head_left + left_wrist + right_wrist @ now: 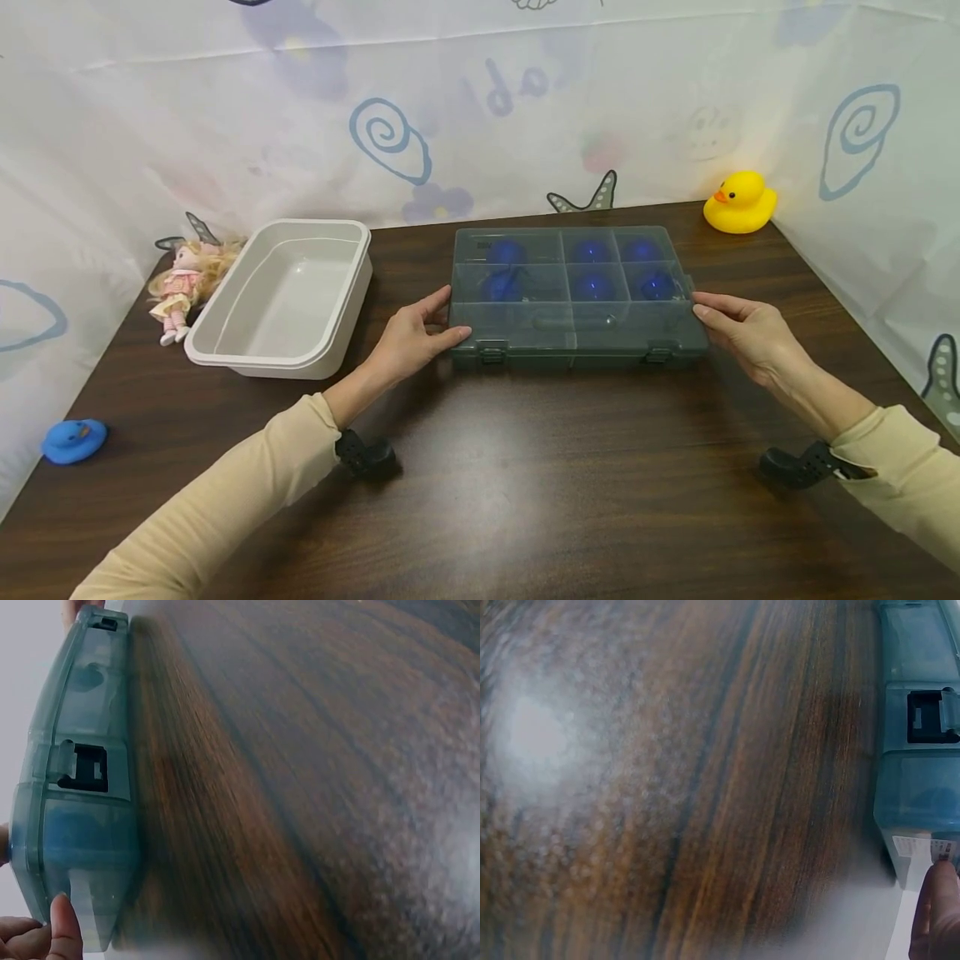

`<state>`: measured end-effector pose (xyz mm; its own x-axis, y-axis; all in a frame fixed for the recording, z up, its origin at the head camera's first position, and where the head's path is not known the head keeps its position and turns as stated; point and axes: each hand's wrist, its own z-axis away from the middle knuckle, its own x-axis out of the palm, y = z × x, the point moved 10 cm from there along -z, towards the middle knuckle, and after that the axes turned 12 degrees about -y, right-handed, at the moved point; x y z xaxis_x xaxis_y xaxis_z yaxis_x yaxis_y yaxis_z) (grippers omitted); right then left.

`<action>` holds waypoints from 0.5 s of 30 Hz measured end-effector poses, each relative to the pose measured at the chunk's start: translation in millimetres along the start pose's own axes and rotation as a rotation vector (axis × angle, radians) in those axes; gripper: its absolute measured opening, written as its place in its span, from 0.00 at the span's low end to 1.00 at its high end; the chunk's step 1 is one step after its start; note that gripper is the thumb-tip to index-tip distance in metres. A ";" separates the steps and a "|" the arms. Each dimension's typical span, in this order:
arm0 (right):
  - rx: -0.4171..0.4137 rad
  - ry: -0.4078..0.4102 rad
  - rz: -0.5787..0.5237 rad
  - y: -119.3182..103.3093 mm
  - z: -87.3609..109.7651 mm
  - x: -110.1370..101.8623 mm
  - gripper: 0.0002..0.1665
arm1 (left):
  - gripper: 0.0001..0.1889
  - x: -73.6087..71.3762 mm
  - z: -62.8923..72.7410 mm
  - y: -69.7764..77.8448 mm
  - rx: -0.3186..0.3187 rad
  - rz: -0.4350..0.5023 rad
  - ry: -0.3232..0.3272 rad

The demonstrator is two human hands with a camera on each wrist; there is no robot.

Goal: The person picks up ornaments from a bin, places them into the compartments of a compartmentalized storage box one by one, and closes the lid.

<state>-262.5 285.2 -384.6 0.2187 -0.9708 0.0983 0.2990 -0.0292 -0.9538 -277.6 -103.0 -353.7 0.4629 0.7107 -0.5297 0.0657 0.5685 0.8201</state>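
Note:
A translucent grey-green compartment box lies flat on the brown table, its lid down. Several blue balls show through the lid, in the back and middle compartments. My left hand holds the box's left end, thumb at the front corner and fingers along the side. At the opposite end, my right hand grips the right side between thumb and fingers. Two front latches face me. In the right wrist view, a fingertip touches the end wall beside a printed label.
Left of the box stands a light grey plastic basin, with a blond doll against its far side. A yellow rubber duck sits at the back right corner, a blue duck at the left edge. Printed cloth hangs behind the table.

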 end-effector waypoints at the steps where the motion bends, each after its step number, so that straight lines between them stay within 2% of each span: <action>1: -0.002 -0.001 -0.001 -0.8 -0.6 0.5 0.10 | 0.39 -0.2 0.3 0.3 0.002 0.001 0.006; 9: 0.012 -0.006 0.014 -1.2 -5.3 0.9 0.12 | 0.41 -0.3 3.2 0.0 0.014 -0.050 0.069; 13: 0.036 -0.021 0.095 -2.5 -5.0 -0.2 0.31 | 0.42 1.8 2.8 2.4 0.021 -0.101 0.075; 15: -0.036 -0.013 0.123 -14.1 -2.0 -0.1 0.36 | 0.42 3.2 1.9 5.4 0.030 -0.128 0.071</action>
<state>-268.6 285.3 -371.8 0.2634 -0.9645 -0.0164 0.2361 0.0809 -0.9683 -274.1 -98.5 -350.6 0.3859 0.6615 -0.6431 0.1474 0.6439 0.7508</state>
